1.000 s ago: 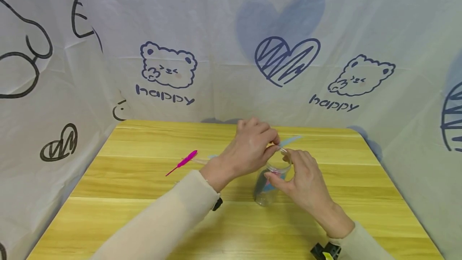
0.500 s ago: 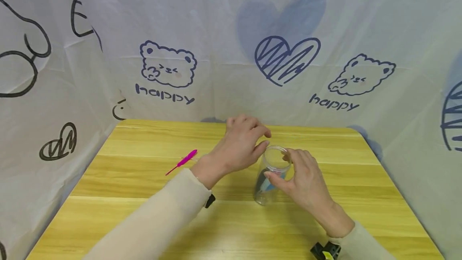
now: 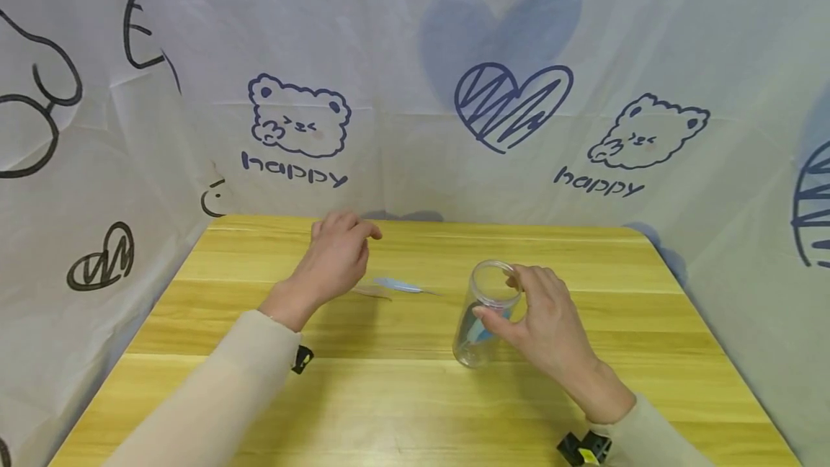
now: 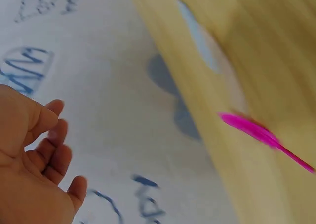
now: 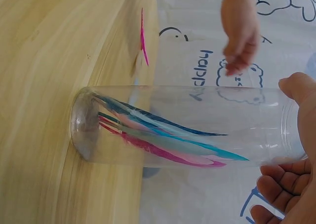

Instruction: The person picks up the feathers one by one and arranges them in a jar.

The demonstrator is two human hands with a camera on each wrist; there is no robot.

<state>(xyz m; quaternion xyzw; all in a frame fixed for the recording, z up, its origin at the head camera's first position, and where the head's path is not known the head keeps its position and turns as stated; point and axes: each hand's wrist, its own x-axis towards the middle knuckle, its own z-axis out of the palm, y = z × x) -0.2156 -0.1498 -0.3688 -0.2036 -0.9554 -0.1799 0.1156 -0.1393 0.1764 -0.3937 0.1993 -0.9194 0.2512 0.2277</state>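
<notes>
My right hand (image 3: pixel 551 330) grips a clear plastic jar (image 3: pixel 476 337) near its open rim, thumb on one side and fingers on the other. Inside the jar lean several feathers (image 5: pixel 168 135), dark teal, blue, pale and magenta, as the right wrist view shows. My left hand (image 3: pixel 331 254) hovers over the left of the table with loosely bent fingers and nothing in them. Beneath and beside it on the table lie a light blue feather (image 3: pixel 398 285) and a pale feather (image 3: pixel 372 292). A magenta feather (image 4: pixel 252 130) lies there too, hidden behind the left hand in the head view.
The wooden table (image 3: pixel 402 409) ends at a white cloth (image 3: pixel 402 150) printed with bears and hearts, which stands behind it and along both sides. Each wrist carries a small black camera mount (image 3: pixel 586 447).
The left hand has let a light blue feather go into the jar and swung left, away from the rim. This uncovers the light blue feather on the table. The right hand and jar stay nearly still.
</notes>
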